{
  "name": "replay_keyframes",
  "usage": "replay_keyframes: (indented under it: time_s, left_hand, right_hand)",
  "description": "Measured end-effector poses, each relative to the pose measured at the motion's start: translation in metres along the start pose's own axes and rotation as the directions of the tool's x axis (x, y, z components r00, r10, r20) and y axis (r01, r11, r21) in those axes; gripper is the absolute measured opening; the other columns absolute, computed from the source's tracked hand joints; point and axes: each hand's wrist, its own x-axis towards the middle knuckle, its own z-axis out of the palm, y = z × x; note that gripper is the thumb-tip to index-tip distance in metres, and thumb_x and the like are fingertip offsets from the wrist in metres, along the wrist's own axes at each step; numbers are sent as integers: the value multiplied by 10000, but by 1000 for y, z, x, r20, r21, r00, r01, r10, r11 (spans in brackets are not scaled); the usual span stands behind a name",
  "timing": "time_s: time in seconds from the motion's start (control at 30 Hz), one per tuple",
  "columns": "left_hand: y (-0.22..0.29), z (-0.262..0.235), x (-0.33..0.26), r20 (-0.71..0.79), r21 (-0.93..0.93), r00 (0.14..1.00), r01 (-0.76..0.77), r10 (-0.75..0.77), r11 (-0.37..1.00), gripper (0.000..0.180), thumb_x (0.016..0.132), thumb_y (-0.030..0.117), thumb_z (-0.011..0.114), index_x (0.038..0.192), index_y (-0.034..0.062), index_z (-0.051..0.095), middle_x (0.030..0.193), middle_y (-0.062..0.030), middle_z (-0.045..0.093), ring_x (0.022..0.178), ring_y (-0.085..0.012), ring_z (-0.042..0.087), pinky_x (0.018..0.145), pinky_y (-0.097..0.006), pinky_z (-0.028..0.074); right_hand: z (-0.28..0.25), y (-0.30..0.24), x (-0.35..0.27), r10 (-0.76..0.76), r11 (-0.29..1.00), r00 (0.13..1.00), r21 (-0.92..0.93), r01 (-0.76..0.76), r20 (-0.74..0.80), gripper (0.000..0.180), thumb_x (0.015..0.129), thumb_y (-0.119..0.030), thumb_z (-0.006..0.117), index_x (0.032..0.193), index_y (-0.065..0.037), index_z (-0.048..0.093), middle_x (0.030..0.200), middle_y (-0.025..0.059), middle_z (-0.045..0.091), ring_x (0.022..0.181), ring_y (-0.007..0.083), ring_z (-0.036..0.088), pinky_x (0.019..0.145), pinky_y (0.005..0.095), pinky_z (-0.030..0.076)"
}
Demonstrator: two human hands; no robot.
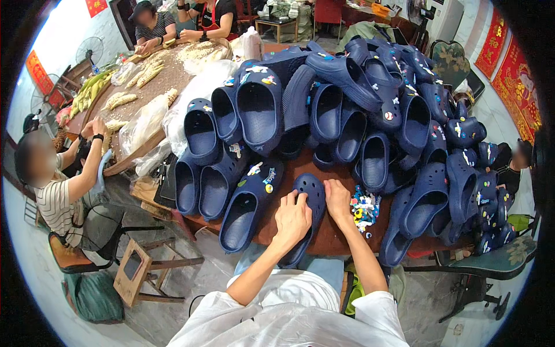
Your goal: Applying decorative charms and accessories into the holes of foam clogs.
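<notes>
A navy blue clog (313, 195) with round holes in its upper lies in front of me on the brown table (272, 233), toe pointing away. My left hand (293, 218) rests over its upper and opening, fingers bent and gripping it. Just right of the clog, my right hand (336, 199) has its fingers curled together; whether a small thing is in them is hidden. Beside that hand lies a heap of small colourful shoe charms (365, 209). To the left stands a clog with charms (250, 199) fixed on its upper.
A big pile of navy clogs (347, 124) covers the table's far side and right. At the left, a person (69, 185) sits by a round tray (144, 151) with corn; two more people are behind it. A wooden stool (132, 272) stands at lower left, a chair (491, 260) at right.
</notes>
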Motion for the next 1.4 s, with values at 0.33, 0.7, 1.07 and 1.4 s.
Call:
replay_keyframes:
  time_s: [0.33, 0.7, 1.07, 1.4]
  left_hand:
    - [-12, -13, -8, 37, -137, 999, 13, -8, 991, 341, 922, 262, 591, 1194, 56, 608, 1272, -201, 567, 1167, -371, 537, 972, -451, 463]
    - [-34, -68, -30, -192, -217, 981, -64, 22, 974, 292, 830, 72, 666, 1119, 49, 638, 1150, -157, 608, 1028, -328, 587, 855, -385, 496]
    - [-85, -56, -45, -157, -158, 980, 96, -121, 983, 463, 853, 168, 689, 1248, -26, 545, 1144, -224, 595, 1058, -396, 566, 902, -434, 468]
    - [-76, -25, -54, -117, -127, 992, 38, -53, 991, 357, 905, 124, 614, 1200, -68, 556, 1119, -275, 620, 1039, -437, 597, 903, -448, 477]
  right_hand:
    - [-57, 16, -51, 17, 970, 998, -244, -4, 52, 181, 855, -134, 683, 978, -40, 589, 948, 164, 547, 904, 368, 549, 734, 481, 471]
    - [-66, -9, -53, 10, 1000, 1000, 23, -10, -7, 327, 877, -158, 664, 1165, -28, 579, 1149, 184, 532, 1064, 369, 512, 928, 466, 408]
    - [-44, -87, -117, 141, 946, 978, 269, -179, 156, 847, 827, -362, 731, 1411, 74, 299, 1227, 280, 426, 1136, 427, 464, 982, 494, 400]
    - [-55, -112, -188, 367, 673, 697, 341, -656, 616, 889, 883, -361, 716, 1420, 95, 173, 1088, 216, 580, 864, 276, 670, 725, 387, 541]
